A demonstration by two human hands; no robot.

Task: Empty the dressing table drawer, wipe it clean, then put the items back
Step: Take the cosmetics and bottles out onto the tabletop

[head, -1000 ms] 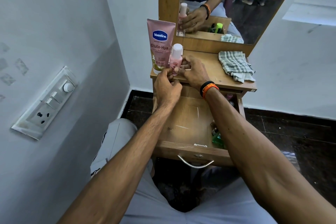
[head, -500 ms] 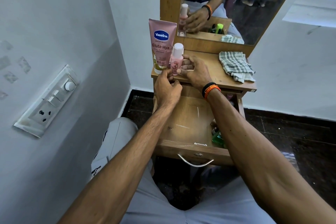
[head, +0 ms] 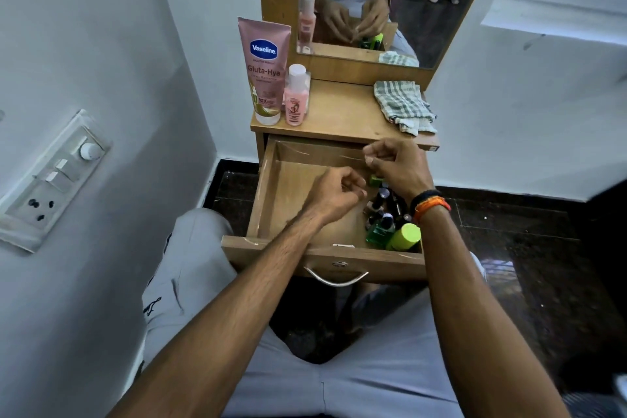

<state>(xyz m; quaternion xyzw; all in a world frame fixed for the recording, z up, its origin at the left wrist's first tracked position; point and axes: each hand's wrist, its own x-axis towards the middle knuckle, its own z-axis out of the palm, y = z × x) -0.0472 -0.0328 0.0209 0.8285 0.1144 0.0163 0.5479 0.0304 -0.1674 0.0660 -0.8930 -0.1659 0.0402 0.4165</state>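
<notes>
The wooden drawer (head: 271, 200) of the dressing table is pulled out over my lap. Its left part is bare wood; several small bottles (head: 383, 210) and a lime-capped green bottle (head: 405, 236) crowd its right side. My left hand (head: 339, 193) hovers over the drawer's middle with its fingers curled and nothing visible in them. My right hand (head: 397, 166), with wrist bands, is curled at the drawer's back right, fingertips at a small green item (head: 375, 180); whether it grips that is unclear. A pink Vaseline tube (head: 264, 71) and a small pink bottle (head: 296, 98) stand on the tabletop's left.
A checked cloth (head: 403, 105) lies crumpled on the tabletop's right. The mirror (head: 424, 10) rises behind it. A switchboard (head: 51, 176) is on the wall at left. The drawer's metal handle (head: 336, 276) faces me, and dark floor tiles (head: 509, 248) surround the table.
Both hands left the small pink bottle standing on the tabletop and came down into the open drawer. The view tilted, showing more of the drawer.
</notes>
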